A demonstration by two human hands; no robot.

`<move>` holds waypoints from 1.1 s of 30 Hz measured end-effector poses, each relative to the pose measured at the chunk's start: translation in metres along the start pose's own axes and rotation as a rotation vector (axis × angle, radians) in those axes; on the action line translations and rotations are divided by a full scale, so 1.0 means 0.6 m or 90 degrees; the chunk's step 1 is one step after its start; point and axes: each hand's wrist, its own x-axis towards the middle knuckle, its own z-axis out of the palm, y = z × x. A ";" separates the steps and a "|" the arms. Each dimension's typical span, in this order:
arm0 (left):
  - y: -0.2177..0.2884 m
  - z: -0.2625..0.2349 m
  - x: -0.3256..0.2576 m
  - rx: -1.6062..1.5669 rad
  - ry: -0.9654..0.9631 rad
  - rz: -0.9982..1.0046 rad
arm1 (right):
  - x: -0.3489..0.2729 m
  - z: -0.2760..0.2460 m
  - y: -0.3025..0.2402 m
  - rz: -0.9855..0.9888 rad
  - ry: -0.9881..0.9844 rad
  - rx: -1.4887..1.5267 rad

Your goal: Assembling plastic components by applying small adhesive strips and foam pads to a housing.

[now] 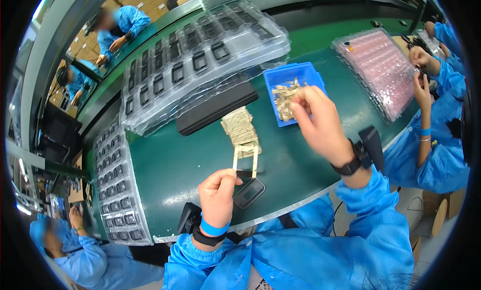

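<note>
My left hand pinches a small rectangular frame by its lower left edge; the frame has pale sides and a dark bottom bar. Just beyond the frame lies a fanned stack of beige strips on the green table. Beneath it rests a small dark grey rounded device. My right hand hovers over the near right part of a blue bin of loose beige scraps. Its thumb and forefinger are closed together; whatever they hold is too small or hidden to tell.
Stacked clear trays of black frames stand at the back, a long black box before them. Another tray lies left, a pink bubble-wrapped pack right. Co-workers in blue sit around; one person's hands work at the right.
</note>
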 end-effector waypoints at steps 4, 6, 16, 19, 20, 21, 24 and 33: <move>0.002 0.003 -0.001 0.023 -0.019 0.008 | 0.026 -0.011 0.038 0.065 0.057 -0.021; 0.004 0.006 0.001 0.025 -0.028 0.024 | 0.024 -0.017 0.025 0.107 0.049 0.001; 0.025 0.036 0.007 0.105 -0.093 0.118 | -0.042 -0.017 -0.037 0.383 -0.298 0.478; 0.021 0.043 0.011 0.103 -0.126 0.151 | -0.046 -0.018 -0.038 0.396 -0.282 0.497; 0.025 0.050 0.010 0.103 -0.128 0.152 | -0.048 -0.018 -0.039 0.399 -0.270 0.494; 0.031 0.061 0.010 0.055 -0.096 0.112 | -0.049 -0.017 -0.040 0.398 -0.269 0.495; 0.033 0.060 0.018 0.039 -0.088 0.086 | -0.059 -0.010 -0.048 0.340 -0.181 0.425; 0.047 0.092 0.044 0.121 -0.162 0.138 | -0.083 0.012 -0.054 -0.220 0.062 -0.118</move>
